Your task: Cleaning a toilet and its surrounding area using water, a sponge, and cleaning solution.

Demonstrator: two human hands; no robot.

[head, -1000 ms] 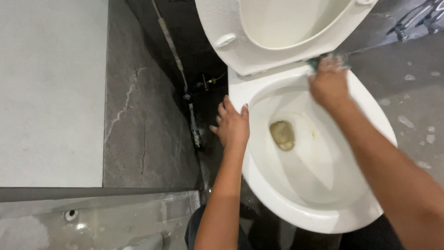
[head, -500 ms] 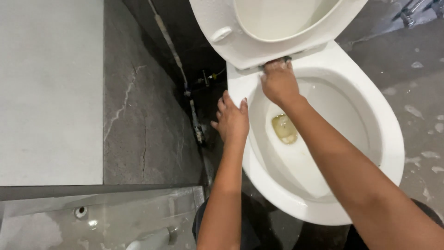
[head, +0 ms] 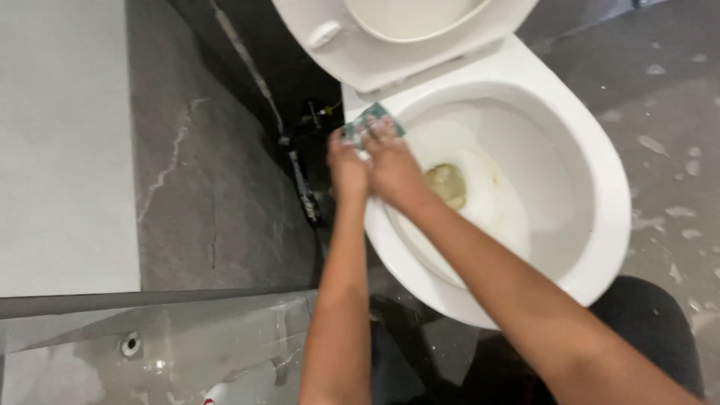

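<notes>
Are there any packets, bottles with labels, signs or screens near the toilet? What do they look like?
Bottle: on the wet floor at the bottom edge, lying down, whitish with a bit of red at one end; any label is too blurred to tell.
Signs or screens: none.
Sponge: no packet, a green pad on the toilet rim under the right hand.

I see a dark grey marbled wall tile (head: 217,187) w/ pale veins at left-centre, and a lighter grey panel (head: 60,142) at far left. A thin pipe (head: 251,71) runs diagonally down to a dark valve fitting (head: 307,199) in the shadowed gap. At right, grey floor (head: 667,112) w/ scattered white flecks. Bottom left: wet glossy surface (head: 202,345), a small round metal fitting (head: 130,345), and a white bottle (head: 247,386), partly cut off.
</notes>
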